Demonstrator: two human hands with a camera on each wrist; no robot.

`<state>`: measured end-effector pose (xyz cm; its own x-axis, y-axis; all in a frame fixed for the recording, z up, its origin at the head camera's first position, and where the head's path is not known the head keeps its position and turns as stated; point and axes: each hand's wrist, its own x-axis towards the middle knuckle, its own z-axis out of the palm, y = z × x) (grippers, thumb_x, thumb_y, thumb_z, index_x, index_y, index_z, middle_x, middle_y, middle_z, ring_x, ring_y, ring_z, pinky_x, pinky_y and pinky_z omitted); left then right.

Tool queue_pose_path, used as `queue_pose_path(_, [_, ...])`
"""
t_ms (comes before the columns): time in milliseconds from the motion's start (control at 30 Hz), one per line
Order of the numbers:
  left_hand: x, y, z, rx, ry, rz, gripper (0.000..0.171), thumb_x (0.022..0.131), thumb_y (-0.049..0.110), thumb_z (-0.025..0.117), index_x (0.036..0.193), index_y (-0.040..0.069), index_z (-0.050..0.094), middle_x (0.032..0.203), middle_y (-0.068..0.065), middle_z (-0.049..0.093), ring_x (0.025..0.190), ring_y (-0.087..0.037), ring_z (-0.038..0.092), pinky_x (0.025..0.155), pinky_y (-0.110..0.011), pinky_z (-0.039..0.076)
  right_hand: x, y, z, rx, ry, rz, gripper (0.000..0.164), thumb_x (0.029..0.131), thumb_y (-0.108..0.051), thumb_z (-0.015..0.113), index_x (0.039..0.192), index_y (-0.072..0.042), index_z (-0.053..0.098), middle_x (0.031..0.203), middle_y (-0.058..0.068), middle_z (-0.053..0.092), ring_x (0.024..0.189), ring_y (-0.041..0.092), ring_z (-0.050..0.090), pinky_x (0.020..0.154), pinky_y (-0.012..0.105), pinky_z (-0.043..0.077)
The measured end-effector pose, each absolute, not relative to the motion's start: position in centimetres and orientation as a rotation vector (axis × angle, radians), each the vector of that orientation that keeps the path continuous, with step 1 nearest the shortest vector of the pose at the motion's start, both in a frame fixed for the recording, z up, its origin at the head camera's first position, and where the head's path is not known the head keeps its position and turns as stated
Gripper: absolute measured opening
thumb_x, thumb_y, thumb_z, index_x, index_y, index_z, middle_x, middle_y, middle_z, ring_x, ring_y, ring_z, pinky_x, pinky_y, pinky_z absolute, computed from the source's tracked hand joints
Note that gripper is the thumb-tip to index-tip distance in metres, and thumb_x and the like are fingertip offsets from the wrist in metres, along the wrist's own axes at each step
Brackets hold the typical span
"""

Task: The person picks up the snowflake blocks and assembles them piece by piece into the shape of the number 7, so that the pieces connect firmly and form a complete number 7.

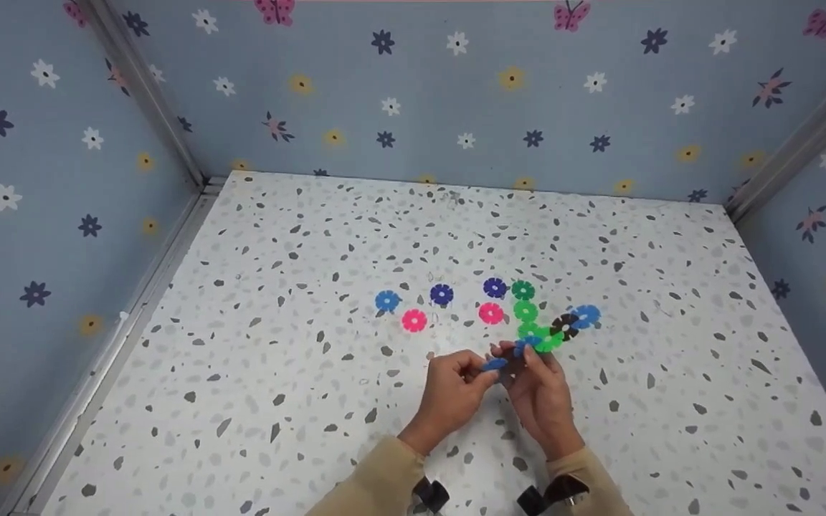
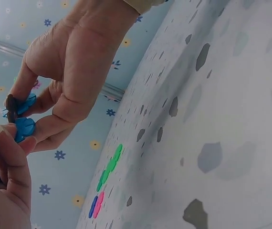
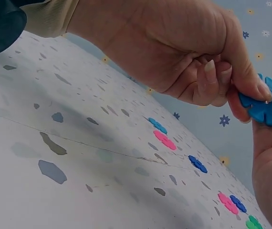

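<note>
Close together over the front of the table, my two hands hold small notched plastic discs. My left hand [image 1: 452, 390] pinches a blue notched disc [image 1: 494, 364] between thumb and finger. A second blue disc [image 1: 528, 346] is at the fingertips of my right hand [image 1: 542, 398]. Between the blue ones, a dark notched disc [image 2: 12, 109] stands edge-on in the left wrist view, with right-hand fingers on it. The right wrist view shows the left thumb on the face of the blue disc [image 3: 265, 112]. Fingers partly hide where the discs meet.
Green discs [image 1: 525, 311] lie in a bent row just beyond my right hand, beside a dark disc [image 1: 565, 327] and a blue disc [image 1: 585, 316]. Pink discs [image 1: 414, 320] and dark blue discs [image 1: 442, 294] lie further left. Flower-patterned panels [image 1: 427, 93] enclose the speckled table [image 1: 277, 287].
</note>
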<state>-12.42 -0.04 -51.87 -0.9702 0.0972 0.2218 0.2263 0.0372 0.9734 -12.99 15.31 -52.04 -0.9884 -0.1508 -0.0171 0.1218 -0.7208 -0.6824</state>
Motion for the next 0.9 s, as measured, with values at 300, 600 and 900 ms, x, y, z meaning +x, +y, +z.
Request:
queue_pose_path(300, [-12.6, 0.2, -52.1, -0.443, -2.196, -2.105, 0.007, 0.088, 0.009, 0.074, 0.083, 0.006, 0.071, 0.074, 0.004, 0.063, 0.065, -0.008, 0.054, 0.058, -0.022, 0.048, -13.4, 16.2, -51.8, 0.005, 1.146, -2.761, 0.015, 0.107, -0.015, 0.043, 0.114, -0.007, 0.055, 0.106, 0.010, 0.064, 0.102, 0.023, 0.060, 0.095, 0.034, 0.050])
queue_pose_path(600, [-13.0, 0.2, -51.6, -0.415, -2.215, -2.170, 0.009, 0.087, 0.011, 0.077, 0.088, 0.003, 0.072, 0.077, 0.001, 0.067, 0.063, -0.010, 0.061, 0.058, -0.026, 0.055, -14.5, 16.2, -50.6, 0.023, 1.404, -2.668, 0.015, 0.105, -0.018, 0.051, 0.112, -0.007, 0.058, 0.102, 0.012, 0.061, 0.100, 0.023, 0.060, 0.094, 0.031, 0.050])
queue_pose_path(900, [-13.4, -0.5, -51.8, -0.517, -2.298, -2.175, 0.011, 0.089, 0.013, 0.075, 0.091, 0.002, 0.072, 0.079, 0.002, 0.068, 0.067, -0.019, 0.061, 0.057, -0.022, 0.051, -15.3, 16.1, -50.4, 0.071, 1.517, -2.601, 0.018, 0.103, -0.017, 0.054, 0.107, 0.000, 0.057, 0.097, 0.014, 0.060, 0.092, 0.024, 0.060, 0.086, 0.030, 0.052])
